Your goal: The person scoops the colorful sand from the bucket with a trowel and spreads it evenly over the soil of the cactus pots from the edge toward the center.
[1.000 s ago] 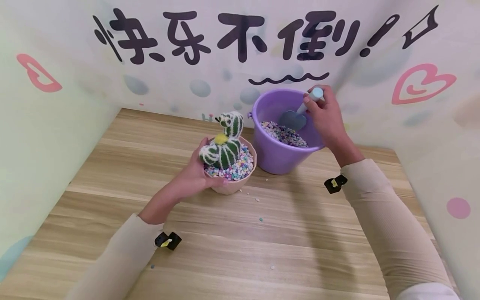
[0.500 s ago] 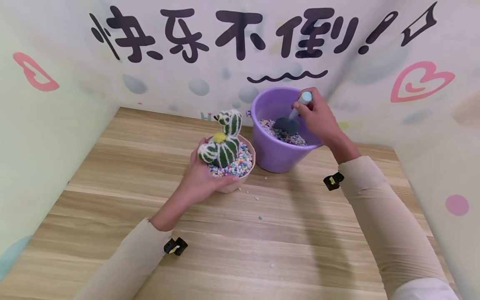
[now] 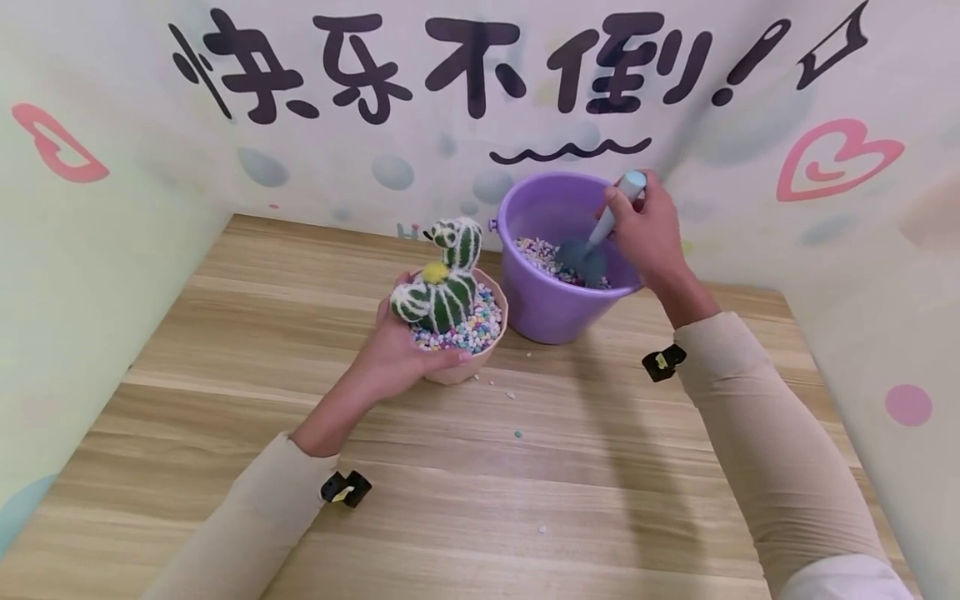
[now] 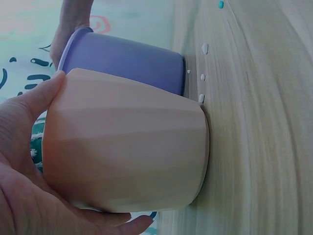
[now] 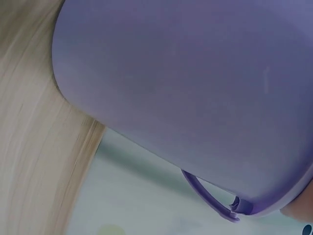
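My left hand (image 3: 390, 350) curls round the near left side of a pale pink faceted flower pot (image 4: 127, 142), thumb by its rim. In the pot a fuzzy green cactus (image 3: 450, 304) with white ridges and a yellow tuft stands among multicoloured pebbles (image 3: 483, 325). My right hand (image 3: 651, 233) grips the handle of a small blue-grey trowel (image 3: 603, 225) over a purple bucket (image 3: 542, 307). The trowel's blade rests partly sunk in the bucket's pebbles (image 3: 536, 250). Only the bucket's outer wall and a bit of that hand show in the right wrist view.
Pot and bucket stand side by side on a wood-grain table (image 3: 450, 500), the bucket close to the printed backdrop (image 3: 337, 167). Several stray pebbles (image 3: 518, 433) lie in front of them. The bucket's purple carrying handle (image 5: 205, 196) hangs at its back.
My left thumb has slid rightward along the pot's rim. The trowel went left and down into the pebbles; since then its handle has swung back right, with the blade lower among them.
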`<state>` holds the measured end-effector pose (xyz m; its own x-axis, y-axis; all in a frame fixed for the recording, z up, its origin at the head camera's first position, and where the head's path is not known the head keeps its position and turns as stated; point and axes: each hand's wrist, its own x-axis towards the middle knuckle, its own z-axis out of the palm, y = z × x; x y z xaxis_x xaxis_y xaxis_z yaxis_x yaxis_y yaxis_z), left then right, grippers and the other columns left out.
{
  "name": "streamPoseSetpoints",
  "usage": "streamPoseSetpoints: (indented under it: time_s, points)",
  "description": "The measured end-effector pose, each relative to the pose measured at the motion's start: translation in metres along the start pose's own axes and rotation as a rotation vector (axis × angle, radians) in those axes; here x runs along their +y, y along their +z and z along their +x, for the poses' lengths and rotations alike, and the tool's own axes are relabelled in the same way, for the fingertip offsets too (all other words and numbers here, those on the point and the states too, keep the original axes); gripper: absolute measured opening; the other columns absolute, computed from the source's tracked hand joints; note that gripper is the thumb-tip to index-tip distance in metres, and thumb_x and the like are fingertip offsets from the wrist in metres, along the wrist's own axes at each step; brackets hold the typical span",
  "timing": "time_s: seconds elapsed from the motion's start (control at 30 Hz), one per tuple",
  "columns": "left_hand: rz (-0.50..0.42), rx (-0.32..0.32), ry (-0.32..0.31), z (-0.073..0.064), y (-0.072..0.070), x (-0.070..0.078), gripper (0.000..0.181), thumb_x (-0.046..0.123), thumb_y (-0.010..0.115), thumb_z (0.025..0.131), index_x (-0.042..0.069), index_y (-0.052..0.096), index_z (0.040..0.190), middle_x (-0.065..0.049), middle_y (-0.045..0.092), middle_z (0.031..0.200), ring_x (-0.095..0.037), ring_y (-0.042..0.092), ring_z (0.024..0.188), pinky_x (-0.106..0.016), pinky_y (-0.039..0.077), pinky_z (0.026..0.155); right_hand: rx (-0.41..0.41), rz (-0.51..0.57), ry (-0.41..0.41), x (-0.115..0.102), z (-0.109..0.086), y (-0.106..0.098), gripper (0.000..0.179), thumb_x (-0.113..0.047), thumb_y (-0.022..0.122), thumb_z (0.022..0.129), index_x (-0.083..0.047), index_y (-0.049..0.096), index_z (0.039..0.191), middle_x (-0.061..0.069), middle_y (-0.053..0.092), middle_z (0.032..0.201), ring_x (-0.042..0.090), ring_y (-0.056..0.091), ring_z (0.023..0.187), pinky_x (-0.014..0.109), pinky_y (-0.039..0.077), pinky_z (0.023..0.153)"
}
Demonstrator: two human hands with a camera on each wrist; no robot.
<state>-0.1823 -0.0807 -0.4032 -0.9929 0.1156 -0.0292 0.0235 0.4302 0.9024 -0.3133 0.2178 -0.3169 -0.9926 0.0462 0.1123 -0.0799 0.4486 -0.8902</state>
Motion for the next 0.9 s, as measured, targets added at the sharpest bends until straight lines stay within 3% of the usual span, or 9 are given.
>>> streamPoseSetpoints:
  time_s: [0.27,0.5,0.77,0.9]
  points:
    - [0.014,0.000,0.001,0.000,-0.001,-0.001,0.123,0.033,0.090,0.066,0.021,0.007,0.157,-0.019,0.016,0.157,-0.033,0.027,0.140,-0.053,0.026,0.115,0.087,0.179,0.129,-0.002,0.001,-0.003,0.025,-0.034,0.058,0.097,-0.014,0.050,0.109,0.004,0.065,0.086,0.019,0.067,0.085,0.026,0.058,0.064]
    - [0.028,-0.011,-0.013,-0.001,-0.002,0.000,0.125,0.035,0.089,0.067,0.020,0.005,0.157,-0.017,0.013,0.159,-0.034,0.028,0.140,-0.052,0.027,0.115,0.111,0.386,0.194,-0.004,0.004,-0.007,0.025,-0.027,0.063,0.095,-0.009,0.050,0.106,0.006,0.067,0.069,0.018,0.069,0.060,0.029,0.057,0.051]
    - [0.031,-0.011,-0.002,-0.002,-0.003,-0.001,0.125,0.034,0.090,0.066,0.019,0.006,0.157,-0.017,0.014,0.159,-0.035,0.027,0.140,-0.054,0.026,0.115,0.156,0.461,0.299,-0.009,0.010,-0.009,0.032,-0.026,0.065,0.094,-0.004,0.050,0.113,0.009,0.066,0.066,0.019,0.068,0.056,0.034,0.057,0.050]
    - [0.011,-0.016,0.009,-0.001,-0.004,-0.001,0.125,0.032,0.090,0.066,0.018,0.007,0.157,-0.017,0.017,0.158,-0.034,0.029,0.140,-0.053,0.024,0.116,0.213,0.552,0.366,-0.012,0.013,-0.014,0.032,-0.025,0.065,0.093,-0.006,0.048,0.112,0.010,0.066,0.067,0.020,0.070,0.058,0.035,0.057,0.050]
